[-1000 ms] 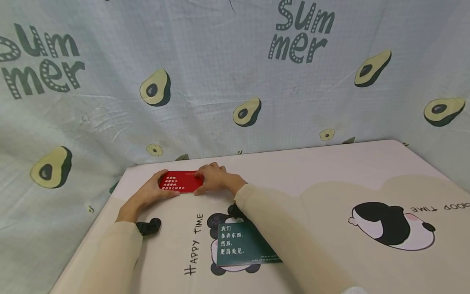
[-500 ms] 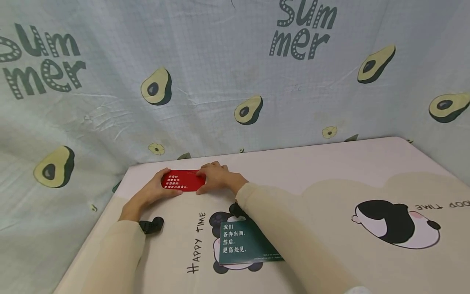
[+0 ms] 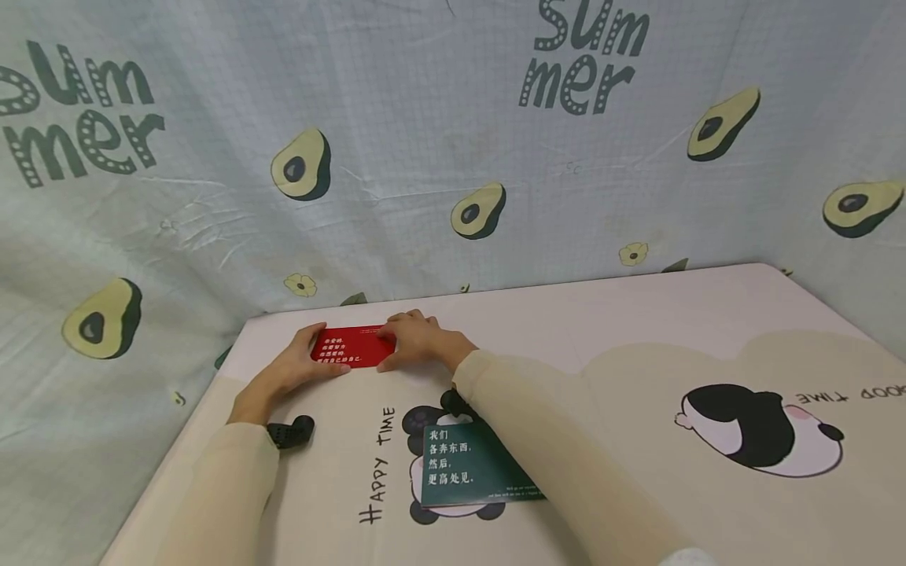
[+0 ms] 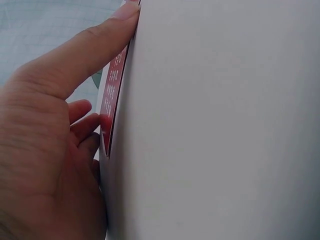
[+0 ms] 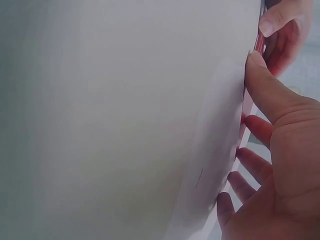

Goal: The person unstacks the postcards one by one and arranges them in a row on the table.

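A red card (image 3: 350, 346) with white printed characters lies flat near the far left edge of the table. My left hand (image 3: 296, 363) holds its left end, the thumb along the near edge and the fingers at the far side. The right hand (image 3: 416, 343) grips the right end in the same way, covering that corner. In the left wrist view the red card (image 4: 111, 105) shows edge-on, with the left thumb (image 4: 82, 57) reaching along it. The right wrist view has the right thumb (image 5: 270, 92) at the card's edge, fingertips curled below.
A dark green card (image 3: 470, 470) with white characters lies nearer on the table (image 3: 602, 409), partly under my right forearm. It overlaps a printed panda on the tabletop. Behind the table hangs a pale cloth (image 3: 396, 141) printed with avocados. Each wrist carries a black camera strap (image 3: 290, 432).
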The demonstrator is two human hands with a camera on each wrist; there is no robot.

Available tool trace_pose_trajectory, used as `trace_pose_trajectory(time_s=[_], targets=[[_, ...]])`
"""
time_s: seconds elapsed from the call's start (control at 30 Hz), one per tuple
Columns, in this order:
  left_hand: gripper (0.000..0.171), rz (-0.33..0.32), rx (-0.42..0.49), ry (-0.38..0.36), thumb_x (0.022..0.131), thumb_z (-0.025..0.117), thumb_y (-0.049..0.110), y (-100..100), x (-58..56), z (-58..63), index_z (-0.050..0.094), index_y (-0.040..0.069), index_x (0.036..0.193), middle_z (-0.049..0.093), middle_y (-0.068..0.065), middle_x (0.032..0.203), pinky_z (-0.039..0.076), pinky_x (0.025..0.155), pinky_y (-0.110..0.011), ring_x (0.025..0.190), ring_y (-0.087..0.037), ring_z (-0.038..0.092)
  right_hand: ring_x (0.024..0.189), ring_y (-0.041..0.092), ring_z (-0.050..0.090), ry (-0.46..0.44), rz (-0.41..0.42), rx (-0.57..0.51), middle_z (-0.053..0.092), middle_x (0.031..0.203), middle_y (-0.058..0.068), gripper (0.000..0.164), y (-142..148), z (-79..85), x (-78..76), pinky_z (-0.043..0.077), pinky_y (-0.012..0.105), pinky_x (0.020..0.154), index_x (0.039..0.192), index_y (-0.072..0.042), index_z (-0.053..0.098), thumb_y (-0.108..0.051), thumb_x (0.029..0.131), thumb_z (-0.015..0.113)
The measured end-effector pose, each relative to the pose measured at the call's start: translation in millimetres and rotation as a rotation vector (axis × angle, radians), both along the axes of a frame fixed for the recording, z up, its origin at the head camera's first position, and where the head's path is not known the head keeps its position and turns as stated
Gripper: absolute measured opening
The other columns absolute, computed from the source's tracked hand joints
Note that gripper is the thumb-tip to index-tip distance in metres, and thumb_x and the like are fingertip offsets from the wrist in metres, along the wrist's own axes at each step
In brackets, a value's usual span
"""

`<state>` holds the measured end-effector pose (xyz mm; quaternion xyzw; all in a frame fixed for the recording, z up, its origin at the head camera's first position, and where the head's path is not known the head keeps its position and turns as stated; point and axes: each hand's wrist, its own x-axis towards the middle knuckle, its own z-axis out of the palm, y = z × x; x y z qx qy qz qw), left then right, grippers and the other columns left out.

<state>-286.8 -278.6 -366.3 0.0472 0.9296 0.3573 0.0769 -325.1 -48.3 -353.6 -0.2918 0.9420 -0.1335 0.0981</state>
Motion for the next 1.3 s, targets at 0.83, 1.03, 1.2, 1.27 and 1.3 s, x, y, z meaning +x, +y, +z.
trace_pose_trajectory(time_s=[0.83, 1.03, 1.2, 1.27, 1.3], targets=[[0.11, 0.027, -0.008, -0.006, 0.079, 0.073, 0.044, -1, -3.8, 2.3, 0.002, 0.002, 0.152, 0.006, -0.028, 0.154, 0.015, 0.107, -0.065, 0.136, -0.046, 0.014, 0.132, 0.025, 0.029, -0.013, 0.003, -0.01, 0.04, 0.145, 0.003, 0.07, 4, 11.3, 3.6, 0.034, 0.044, 0.104, 0.141, -0.022, 0.048, -0.044, 0.08, 0.073], [0.106, 0.027, 0.001, 0.013, 0.082, 0.07, 0.047, 3, -1.4, 6.8, 0.003, 0.006, 0.153, 0.008, -0.026, 0.154, 0.017, 0.105, -0.067, 0.137, -0.046, 0.012, 0.132, 0.025, 0.029, 0.012, 0.056, -0.006, 0.04, 0.145, 0.003, 0.07, 15, 24.2, 12.7, 0.036, 0.045, 0.103, 0.141, -0.023, 0.048, -0.044, 0.08, 0.073], [0.103, -0.006, 0.041, 0.048, 0.081, 0.071, 0.046, 12, -0.7, 12.3, 0.006, 0.013, 0.154, 0.012, -0.024, 0.154, 0.022, 0.104, -0.067, 0.136, -0.045, 0.017, 0.134, 0.025, 0.027, 0.043, 0.079, -0.012, 0.039, 0.147, 0.003, 0.069, 33, 28.0, 17.3, 0.035, 0.049, 0.103, 0.142, -0.023, 0.047, -0.045, 0.082, 0.071], [0.103, -0.013, 0.056, 0.059, 0.08, 0.072, 0.046, 17, 0.4, 14.9, 0.007, 0.015, 0.155, 0.013, -0.023, 0.154, 0.023, 0.103, -0.067, 0.135, -0.044, 0.018, 0.134, 0.026, 0.027, 0.052, 0.079, -0.017, 0.039, 0.147, 0.004, 0.068, 41, 28.8, 18.8, 0.035, 0.049, 0.103, 0.142, -0.022, 0.047, -0.045, 0.083, 0.07], [0.103, -0.017, 0.06, 0.066, 0.08, 0.072, 0.046, 19, 1.1, 16.1, 0.008, 0.016, 0.155, 0.013, -0.023, 0.155, 0.023, 0.103, -0.067, 0.136, -0.044, 0.018, 0.134, 0.026, 0.027, 0.056, 0.08, -0.021, 0.038, 0.147, 0.004, 0.067, 45, 29.3, 19.6, 0.036, 0.049, 0.103, 0.142, -0.022, 0.046, -0.045, 0.083, 0.069]])
